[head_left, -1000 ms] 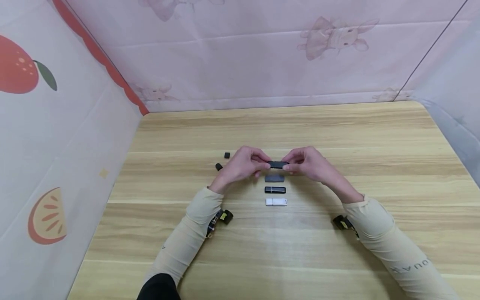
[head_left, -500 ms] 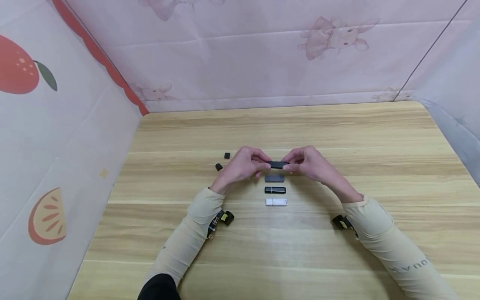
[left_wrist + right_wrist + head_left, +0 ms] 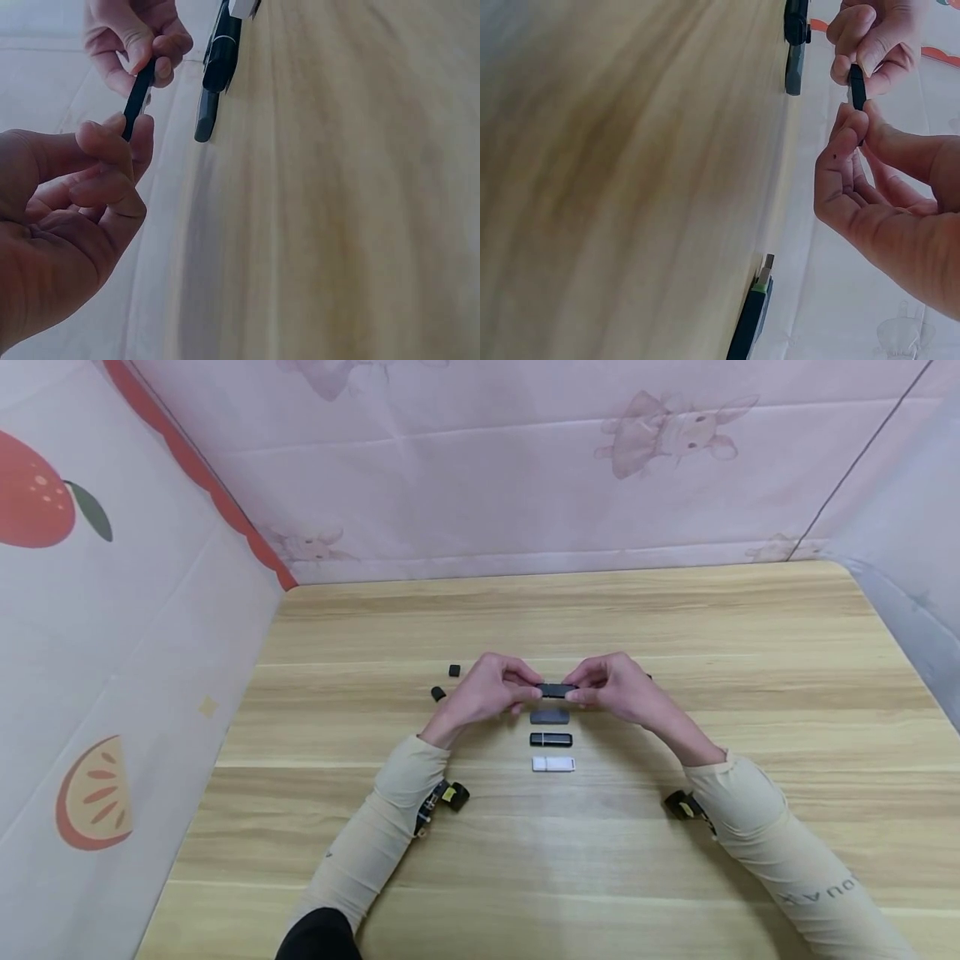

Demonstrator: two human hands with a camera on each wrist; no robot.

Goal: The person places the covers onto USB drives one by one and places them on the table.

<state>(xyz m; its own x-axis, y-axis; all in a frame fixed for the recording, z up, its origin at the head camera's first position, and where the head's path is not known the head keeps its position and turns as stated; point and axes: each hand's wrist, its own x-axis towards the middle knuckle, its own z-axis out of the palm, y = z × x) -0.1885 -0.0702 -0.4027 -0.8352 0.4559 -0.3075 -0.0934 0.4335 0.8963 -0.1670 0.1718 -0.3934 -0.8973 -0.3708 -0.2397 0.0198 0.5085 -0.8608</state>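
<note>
Black stick point(image 3: 557, 691) held at both ends

Black stick: small, slim, elongated body; narrow and slab-like seen edge-on in both wrist views. Left end pinched by thumb and fingers of the left hand point(image 3: 489, 688); right end likewise by the right hand point(image 3: 617, 687). Mid-section exposed between the two grips; ends partly covered by fingertips, so their details cannot be read. Pose: long axis left to right in the head view, close to level. Position: raised clear of the worktop point(image 3: 555, 868), just beyond the grey stick point(image 3: 550, 717) and roughly parallel to it.
</note>
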